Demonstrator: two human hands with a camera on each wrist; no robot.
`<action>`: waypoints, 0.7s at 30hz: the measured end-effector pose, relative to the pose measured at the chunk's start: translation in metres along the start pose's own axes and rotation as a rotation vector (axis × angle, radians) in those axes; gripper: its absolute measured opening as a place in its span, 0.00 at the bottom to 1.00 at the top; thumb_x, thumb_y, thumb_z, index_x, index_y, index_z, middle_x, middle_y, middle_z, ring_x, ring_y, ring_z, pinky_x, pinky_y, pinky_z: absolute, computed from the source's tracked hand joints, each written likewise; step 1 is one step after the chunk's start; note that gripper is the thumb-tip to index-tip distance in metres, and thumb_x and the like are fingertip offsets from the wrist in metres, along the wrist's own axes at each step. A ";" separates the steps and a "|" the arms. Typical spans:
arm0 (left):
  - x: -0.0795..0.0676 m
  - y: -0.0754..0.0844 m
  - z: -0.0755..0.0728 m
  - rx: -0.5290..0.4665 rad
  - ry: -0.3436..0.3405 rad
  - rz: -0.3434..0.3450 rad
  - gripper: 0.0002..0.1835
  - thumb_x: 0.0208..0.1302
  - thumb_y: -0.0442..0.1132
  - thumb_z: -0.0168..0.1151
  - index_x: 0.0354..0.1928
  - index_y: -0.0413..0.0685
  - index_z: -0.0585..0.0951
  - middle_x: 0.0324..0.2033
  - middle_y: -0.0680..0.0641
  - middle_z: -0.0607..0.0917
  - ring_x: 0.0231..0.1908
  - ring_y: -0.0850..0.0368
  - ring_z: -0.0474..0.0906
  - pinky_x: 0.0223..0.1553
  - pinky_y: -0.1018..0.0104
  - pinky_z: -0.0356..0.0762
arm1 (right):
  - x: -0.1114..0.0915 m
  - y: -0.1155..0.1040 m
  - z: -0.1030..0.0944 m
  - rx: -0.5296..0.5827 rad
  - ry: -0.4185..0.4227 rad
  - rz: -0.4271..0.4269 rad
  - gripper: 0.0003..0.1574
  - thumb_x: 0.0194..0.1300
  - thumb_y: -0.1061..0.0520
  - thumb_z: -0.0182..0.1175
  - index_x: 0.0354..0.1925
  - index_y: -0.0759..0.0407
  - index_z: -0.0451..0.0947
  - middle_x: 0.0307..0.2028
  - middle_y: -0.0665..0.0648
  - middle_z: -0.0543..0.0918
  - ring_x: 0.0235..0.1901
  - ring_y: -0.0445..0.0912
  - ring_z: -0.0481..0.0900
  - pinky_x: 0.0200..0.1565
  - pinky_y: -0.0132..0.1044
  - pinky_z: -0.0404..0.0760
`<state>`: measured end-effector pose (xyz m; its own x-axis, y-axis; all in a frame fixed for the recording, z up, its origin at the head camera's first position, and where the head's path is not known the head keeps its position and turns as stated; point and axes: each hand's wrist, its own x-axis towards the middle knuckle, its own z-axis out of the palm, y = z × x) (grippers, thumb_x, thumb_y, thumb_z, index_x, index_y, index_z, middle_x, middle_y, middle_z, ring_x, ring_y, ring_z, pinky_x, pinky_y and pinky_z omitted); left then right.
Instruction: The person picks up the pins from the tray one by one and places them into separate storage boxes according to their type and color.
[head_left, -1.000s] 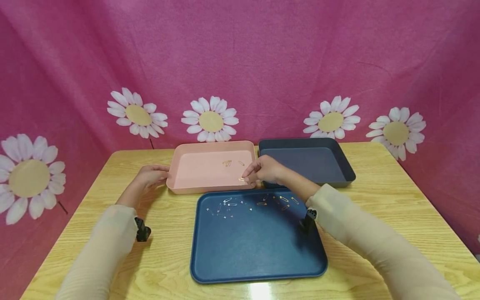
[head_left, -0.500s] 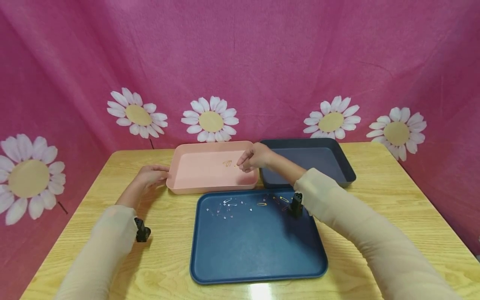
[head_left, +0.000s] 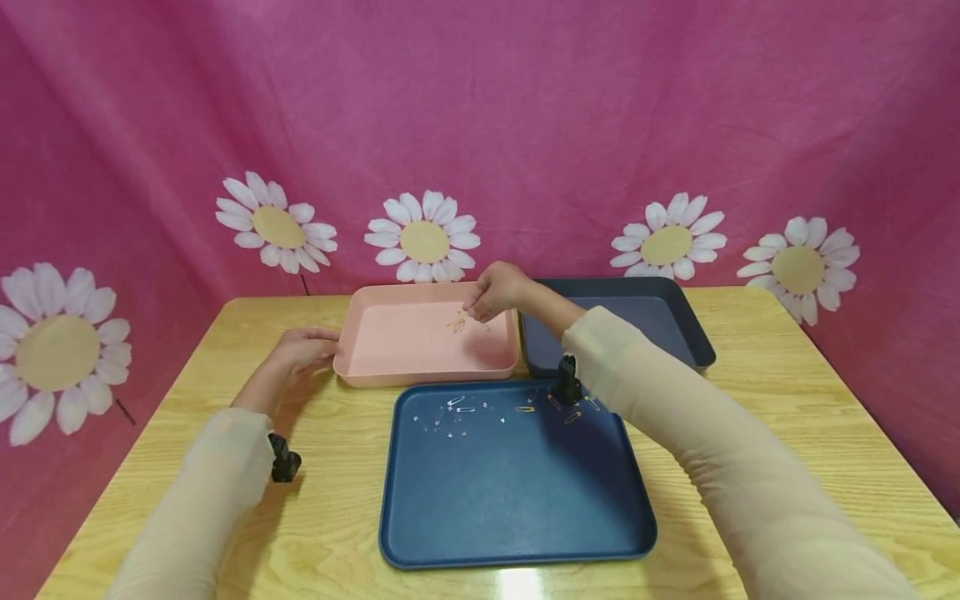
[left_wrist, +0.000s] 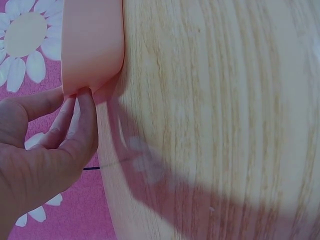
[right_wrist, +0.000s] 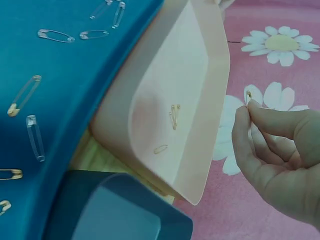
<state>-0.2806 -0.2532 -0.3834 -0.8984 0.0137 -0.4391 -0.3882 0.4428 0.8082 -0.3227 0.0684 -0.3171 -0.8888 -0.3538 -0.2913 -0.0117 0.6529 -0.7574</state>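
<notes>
A pink tray lies at the back of the table, with several gold safety pins on its floor. My left hand grips the tray's left end; in the left wrist view its fingertips meet the pink wall, the far finger's tip partly hidden. Above the tray's right side, my right hand pinches a gold safety pin upright between thumb and forefinger. In front lies a blue tray, with silver safety pins at its upper left and gold ones at its upper right.
A dark tray stands right of the pink one, partly behind the right forearm. The wooden table ends at a pink curtain with daisies. A black wrist camera hangs over the blue tray's back edge.
My right hand has risen and moved back and slightly left, from the pink tray's front right corner to above its back right part, still pinching a safety pin. My left hand stays put.
</notes>
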 end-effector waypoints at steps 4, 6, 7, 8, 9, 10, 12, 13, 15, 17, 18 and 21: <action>-0.001 0.001 -0.001 -0.008 -0.008 0.009 0.27 0.68 0.36 0.54 0.66 0.31 0.66 0.55 0.40 0.75 0.34 0.70 0.76 0.58 0.66 0.78 | 0.011 -0.008 0.000 0.019 0.001 0.022 0.10 0.55 0.69 0.66 0.38 0.72 0.84 0.17 0.50 0.82 0.20 0.37 0.81 0.44 0.39 0.86; -0.002 0.002 -0.001 -0.008 -0.001 0.012 0.26 0.68 0.35 0.54 0.66 0.31 0.66 0.55 0.40 0.75 0.34 0.71 0.76 0.55 0.68 0.79 | 0.016 -0.012 0.001 0.017 -0.002 0.020 0.11 0.55 0.69 0.66 0.39 0.72 0.84 0.16 0.48 0.81 0.19 0.36 0.81 0.42 0.37 0.86; -0.002 0.001 -0.002 -0.011 0.005 0.013 0.26 0.68 0.35 0.54 0.66 0.31 0.66 0.55 0.40 0.75 0.33 0.71 0.76 0.53 0.70 0.80 | 0.018 -0.015 0.003 0.015 -0.002 0.020 0.11 0.55 0.69 0.66 0.39 0.72 0.84 0.17 0.48 0.82 0.19 0.36 0.81 0.43 0.36 0.86; -0.002 0.001 -0.002 -0.019 0.006 0.015 0.26 0.68 0.35 0.54 0.65 0.30 0.66 0.54 0.41 0.75 0.33 0.72 0.76 0.51 0.72 0.80 | 0.021 -0.016 0.004 0.012 0.001 0.020 0.11 0.55 0.69 0.66 0.39 0.71 0.84 0.18 0.49 0.83 0.20 0.36 0.82 0.42 0.35 0.86; -0.002 0.001 -0.003 -0.026 0.008 0.020 0.26 0.68 0.35 0.54 0.65 0.30 0.66 0.52 0.41 0.76 0.32 0.72 0.76 0.48 0.74 0.81 | 0.024 -0.018 0.005 0.019 0.006 0.023 0.11 0.55 0.69 0.66 0.39 0.71 0.84 0.20 0.52 0.85 0.21 0.37 0.83 0.42 0.35 0.86; -0.002 0.001 -0.003 -0.034 0.009 0.027 0.27 0.67 0.34 0.54 0.65 0.29 0.66 0.50 0.43 0.76 0.32 0.73 0.76 0.45 0.76 0.81 | 0.028 -0.018 0.006 0.030 0.000 0.014 0.10 0.54 0.69 0.67 0.38 0.71 0.84 0.21 0.53 0.86 0.22 0.38 0.83 0.41 0.35 0.86; 0.000 0.000 -0.004 -0.051 0.005 0.037 0.27 0.67 0.34 0.54 0.65 0.28 0.65 0.47 0.45 0.76 0.31 0.73 0.75 0.41 0.79 0.80 | 0.037 -0.017 0.008 0.042 -0.008 0.025 0.09 0.54 0.70 0.67 0.36 0.70 0.85 0.26 0.57 0.88 0.24 0.40 0.85 0.40 0.35 0.87; 0.001 0.000 -0.004 -0.060 0.002 0.041 0.27 0.67 0.33 0.54 0.65 0.27 0.65 0.46 0.46 0.77 0.31 0.73 0.75 0.40 0.80 0.80 | 0.052 -0.009 0.010 0.069 -0.025 0.016 0.08 0.51 0.70 0.69 0.34 0.69 0.85 0.25 0.58 0.88 0.23 0.41 0.85 0.36 0.34 0.87; 0.002 0.000 -0.003 -0.067 -0.003 0.047 0.27 0.67 0.33 0.54 0.65 0.27 0.65 0.45 0.47 0.77 0.31 0.74 0.75 0.39 0.81 0.80 | 0.072 0.002 0.013 0.082 -0.045 0.021 0.09 0.50 0.70 0.70 0.33 0.69 0.85 0.29 0.61 0.88 0.26 0.45 0.87 0.36 0.34 0.87; 0.002 0.000 -0.003 -0.072 -0.008 0.049 0.27 0.67 0.33 0.53 0.65 0.26 0.65 0.46 0.45 0.77 0.30 0.74 0.75 0.39 0.81 0.80 | 0.095 0.014 0.017 0.077 -0.063 0.029 0.10 0.48 0.69 0.71 0.34 0.67 0.86 0.31 0.61 0.89 0.28 0.46 0.87 0.36 0.34 0.87; 0.002 -0.001 -0.002 -0.074 -0.008 0.050 0.27 0.67 0.33 0.53 0.65 0.26 0.64 0.47 0.44 0.77 0.31 0.74 0.75 0.40 0.80 0.80 | 0.095 0.012 0.017 0.071 -0.075 0.037 0.09 0.49 0.68 0.71 0.33 0.66 0.86 0.30 0.60 0.89 0.28 0.45 0.88 0.35 0.33 0.87; 0.002 -0.001 -0.002 -0.067 -0.013 0.044 0.27 0.68 0.33 0.53 0.66 0.27 0.64 0.52 0.40 0.75 0.32 0.73 0.75 0.43 0.79 0.80 | 0.102 0.010 0.023 0.047 -0.058 0.034 0.09 0.49 0.69 0.71 0.33 0.66 0.86 0.31 0.61 0.88 0.30 0.46 0.88 0.36 0.33 0.87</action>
<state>-0.2824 -0.2553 -0.3846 -0.9122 0.0439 -0.4073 -0.3616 0.3810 0.8509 -0.4032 0.0233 -0.3674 -0.8603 -0.3713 -0.3494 0.0404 0.6334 -0.7728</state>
